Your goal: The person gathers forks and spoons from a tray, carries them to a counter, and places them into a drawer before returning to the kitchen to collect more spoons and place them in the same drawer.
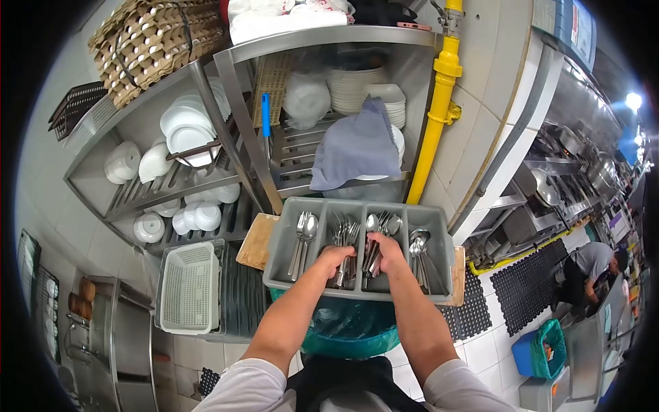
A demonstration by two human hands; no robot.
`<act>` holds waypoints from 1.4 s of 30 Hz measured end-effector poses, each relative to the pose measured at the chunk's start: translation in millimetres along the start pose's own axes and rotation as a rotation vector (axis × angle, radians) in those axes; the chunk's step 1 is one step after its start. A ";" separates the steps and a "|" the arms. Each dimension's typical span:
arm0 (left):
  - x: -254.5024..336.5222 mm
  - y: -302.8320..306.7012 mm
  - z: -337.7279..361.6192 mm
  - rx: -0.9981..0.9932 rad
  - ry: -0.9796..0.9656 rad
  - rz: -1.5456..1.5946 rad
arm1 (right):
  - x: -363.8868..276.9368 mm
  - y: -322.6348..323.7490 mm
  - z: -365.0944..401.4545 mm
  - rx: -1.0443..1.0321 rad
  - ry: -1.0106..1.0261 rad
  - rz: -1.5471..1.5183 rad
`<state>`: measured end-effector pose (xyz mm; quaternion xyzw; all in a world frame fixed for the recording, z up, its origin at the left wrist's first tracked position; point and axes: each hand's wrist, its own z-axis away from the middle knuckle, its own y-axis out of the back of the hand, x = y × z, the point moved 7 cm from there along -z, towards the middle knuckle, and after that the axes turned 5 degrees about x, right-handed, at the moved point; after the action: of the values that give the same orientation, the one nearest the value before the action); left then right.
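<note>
A grey cutlery tray [274,264] with side-by-side compartments sits on a wooden board [258,242] in front of me. My left hand [336,259] reaches into the second compartment, its fingers closed around the handles of forks [347,230]. In the third compartment, my right hand [388,252] grips a bundle of mixed cutlery [373,237], with spoon bowls and fork tines pointing up. Spoons [309,228] and forks stand in the leftmost compartment, apart from my hands. Larger serving spoons [420,240] lie in the rightmost one. My fingertips are partly hidden among the handles.
Under the tray is a bin with a green liner [357,333]. Steel racks hold stacked plates [357,89], bowls [123,163] and a grey cloth [360,147]. A pale basket [190,288] stands left; a yellow pipe [436,110] rises right. Another person [592,271] bends at far right.
</note>
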<state>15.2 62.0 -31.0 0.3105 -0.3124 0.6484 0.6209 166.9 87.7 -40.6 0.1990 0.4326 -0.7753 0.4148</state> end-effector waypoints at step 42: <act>-68.6 20.4 230.5 -1.439 0.565 0.690 | 174.8 -46.5 389.0 -0.097 0.592 -0.635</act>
<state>0.7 -162.9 55.4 -0.4470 -0.5596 0.4978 0.4891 47.7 -306.7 78.8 0.2498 0.6087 -0.7527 0.0228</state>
